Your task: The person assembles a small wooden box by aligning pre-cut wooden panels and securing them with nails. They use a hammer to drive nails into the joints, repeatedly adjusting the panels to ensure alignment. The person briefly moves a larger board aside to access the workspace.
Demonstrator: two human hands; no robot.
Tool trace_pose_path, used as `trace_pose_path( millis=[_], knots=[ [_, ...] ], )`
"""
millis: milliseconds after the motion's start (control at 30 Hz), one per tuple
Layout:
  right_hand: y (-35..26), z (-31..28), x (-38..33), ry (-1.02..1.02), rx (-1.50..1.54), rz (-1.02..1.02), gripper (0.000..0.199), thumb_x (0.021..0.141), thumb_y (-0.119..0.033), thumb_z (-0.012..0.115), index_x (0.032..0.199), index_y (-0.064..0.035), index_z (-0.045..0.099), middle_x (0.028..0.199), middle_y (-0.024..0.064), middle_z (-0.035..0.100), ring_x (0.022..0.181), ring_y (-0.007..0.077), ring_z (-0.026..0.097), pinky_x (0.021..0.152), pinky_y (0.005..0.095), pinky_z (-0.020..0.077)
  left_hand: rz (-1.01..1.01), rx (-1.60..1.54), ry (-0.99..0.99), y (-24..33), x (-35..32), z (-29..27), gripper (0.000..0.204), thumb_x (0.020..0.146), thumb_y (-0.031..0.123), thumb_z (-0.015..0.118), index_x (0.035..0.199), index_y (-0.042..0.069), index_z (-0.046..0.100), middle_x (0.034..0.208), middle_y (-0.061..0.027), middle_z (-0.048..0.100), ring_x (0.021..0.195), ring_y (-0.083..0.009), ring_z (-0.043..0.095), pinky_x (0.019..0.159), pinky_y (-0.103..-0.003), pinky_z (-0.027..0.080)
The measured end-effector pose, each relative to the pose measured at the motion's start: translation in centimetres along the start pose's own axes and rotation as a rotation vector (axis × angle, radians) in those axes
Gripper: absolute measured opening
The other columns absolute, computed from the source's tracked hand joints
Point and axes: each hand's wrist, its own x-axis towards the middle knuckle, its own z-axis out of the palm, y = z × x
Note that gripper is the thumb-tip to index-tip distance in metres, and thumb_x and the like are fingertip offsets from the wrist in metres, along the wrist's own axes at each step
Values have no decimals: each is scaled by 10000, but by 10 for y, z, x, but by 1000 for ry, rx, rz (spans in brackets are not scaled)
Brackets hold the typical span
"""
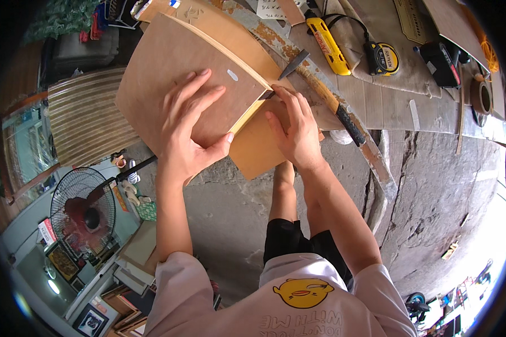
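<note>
Plywood panel [143, 84] sits upper left of the frame, long edge slanting down-right to my right hand [299, 132], half-curled at its corner, grip I cannot tell; my left hand [186, 121], nearer its middle, spreads open on its face, hammer [316, 82] upper centre

A wooden box [177, 59] with a smooth, matt brown face and pale wood edge. Nearby: a hammer [323, 92] with dull, dark metal head and worn wooden handle; a glossy yellow plastic tool [329, 48]; a bar [270, 36] with rough, flaking paint; matt, creased cloth [351, 36]; a shiny corrugated sheet [90, 118]; rough concrete floor [236, 216].
</note>
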Motion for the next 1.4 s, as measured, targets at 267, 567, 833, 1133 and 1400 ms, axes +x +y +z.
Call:
trace_pose_path(
  millis=[267,567,833,1133,1400],
  knots=[
    [-1,0,0,16,4,-9,496,906,-110,694,1362,-1,532,1184,190,608,1112,395,596,949,455,508,3,32,9,-2,-3,3,638,643,186,813,1270,140,708,1475,-104,579,1367,-360,521,1166,-602,327],
    [-3,1,-1,11,0,25,503,911,-108,690,1379,-20,530,1177,189,608,1100,394,603,939,455,512,33,44,5,-5,-6,2,572,672,257,782,1216,84,749,1454,-185,591,1368,-380,524,1169,-551,337],
    [-4,3,-3,26,-15,24,507,916,-113,691,1390,-32,529,1169,182,609,1106,390,606,939,451,515,-2,-5,-17,-4,-5,-1,573,660,222,807,1223,138,752,1481,-130,578,1390,-369,498,1184,-563,311],
    [-2,4,-3,25,-50,16,518,920,-117,690,1405,-46,522,1154,178,609,1097,386,610,940,448,516,-29,-61,1,-4,-5,-1,574,651,211,819,1219,160,757,1484,-104,576,1388,-364,494,1188,-573,301],
    [-2,5,-3,24,-43,25,512,917,-97,666,1402,-30,516,1233,193,608,1151,401,599,978,459,505,-57,-121,63,-12,-8,-1,458,788,211,804,1223,80,737,1464,-118,585,1363,-349,517,1152,-497,371]
  ],
)
